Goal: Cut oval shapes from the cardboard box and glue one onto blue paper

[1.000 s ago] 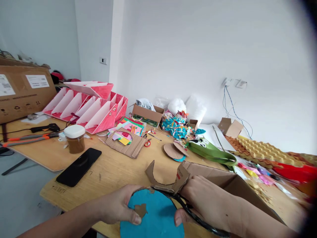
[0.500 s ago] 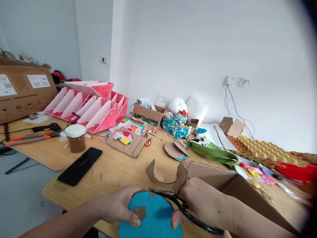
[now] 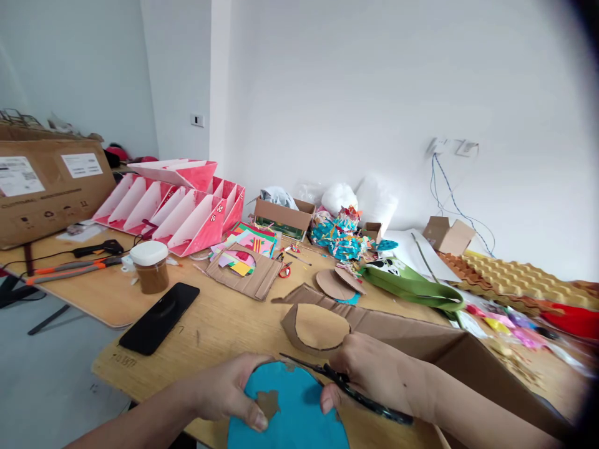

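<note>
Pinching the blue disc [image 3: 299, 416], right of the phone [image 3: 160, 318], is the left hand [image 3: 234, 391]; the right hand [image 3: 369, 368] is wrapped around scissors [image 3: 393, 414]. The disc seems light, rather stiff, best gripped by its edge.

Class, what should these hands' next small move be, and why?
Perhaps turn the blue disc slightly with the left hand, keeping the scissors steady: that hand grips its left side, while the right hand holds the scissors, blades near the disc's far edge.

the cut cardboard [image 3: 397, 321] has shifted, its upper edge now reaching farther left, near the brown discs [image 3: 330, 284].
</note>
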Tool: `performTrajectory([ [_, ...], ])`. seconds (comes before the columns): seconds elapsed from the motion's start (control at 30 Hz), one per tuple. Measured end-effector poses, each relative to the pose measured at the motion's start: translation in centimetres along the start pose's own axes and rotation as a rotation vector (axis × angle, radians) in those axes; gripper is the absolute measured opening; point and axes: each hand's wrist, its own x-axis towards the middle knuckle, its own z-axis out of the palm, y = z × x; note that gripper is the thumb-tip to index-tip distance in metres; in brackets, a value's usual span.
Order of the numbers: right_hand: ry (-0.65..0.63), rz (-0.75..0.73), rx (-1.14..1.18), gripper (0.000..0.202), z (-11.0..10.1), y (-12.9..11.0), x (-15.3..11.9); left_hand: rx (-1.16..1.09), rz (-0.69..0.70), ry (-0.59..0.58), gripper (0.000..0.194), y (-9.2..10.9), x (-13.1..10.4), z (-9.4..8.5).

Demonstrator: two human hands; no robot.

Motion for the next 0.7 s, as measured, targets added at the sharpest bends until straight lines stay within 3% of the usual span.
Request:
performTrajectory([
  [0.17, 0.034, 0.079, 0.068, 0.065, -0.3, 0.2, -0.2, 0.059, -0.132, 0.136, 0.066, -1.3, -1.4, -1.1],
  [0.3, 0.053, 0.186, 0.108, 0.059, 1.1, 0.3, -0.9, -0.099, -0.024, 0.183, 0.057, -2.4, -4.0, -2.0],
  [0.4, 0.046, 0.242, -0.057, 0.043, 4.4, -0.2, -1.1, -0.219, 0.14, 0.299, 0.05, -3.0, -6.3, -2.8],
  [0.53, 0.065, 0.158, -0.324, 0.009, 11.2, -1.1, -0.1, -0.226, 0.252, 0.769, 0.046, -3.0, -7.4, -3.3],
  [0.6, 0.118, 0.124, -0.405, 0.003, 14.4, -1.3, 0.8, -0.163, 0.3, 0.959, 0.048, -2.8, -6.9, -3.0],
  [0.7, 0.216, 0.152, -0.448, 0.008, 17.4, -1.4, 2.2, 0.014, 0.379, 1.033, 0.047, -2.8, -5.9, -2.7],
])
